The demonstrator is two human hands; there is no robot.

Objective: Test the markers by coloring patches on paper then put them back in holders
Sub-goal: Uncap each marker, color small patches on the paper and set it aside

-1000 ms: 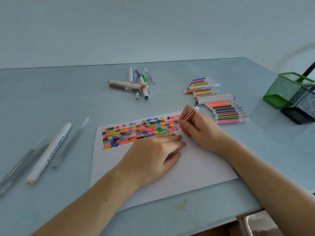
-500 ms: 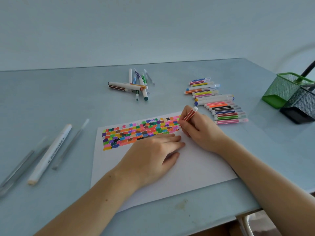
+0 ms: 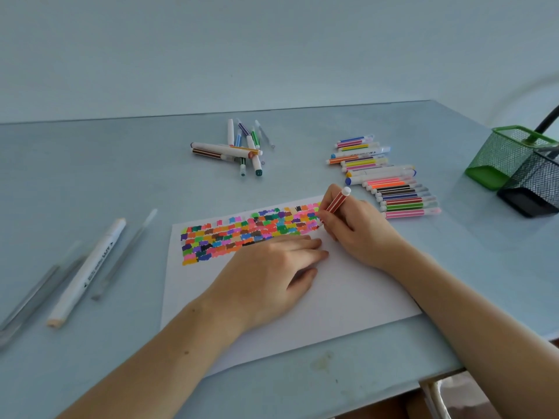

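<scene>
A white sheet of paper lies on the pale blue table, its upper part filled with rows of coloured patches. My right hand grips a red striped marker, tip down at the right end of the patches. My left hand lies flat on the paper, fingers straight, just below the patches. A neat row of capped markers lies right of the paper. A loose heap of markers sits further back. Green and black mesh holders stand at the far right.
A thick white marker and several clear pens or caps lie on the table at the left. The table's front edge runs close below the paper. A dark rod rises behind the holders.
My right hand and the red marker have shifted only slightly at the right end of the patches. My left hand stays flat on the paper.
</scene>
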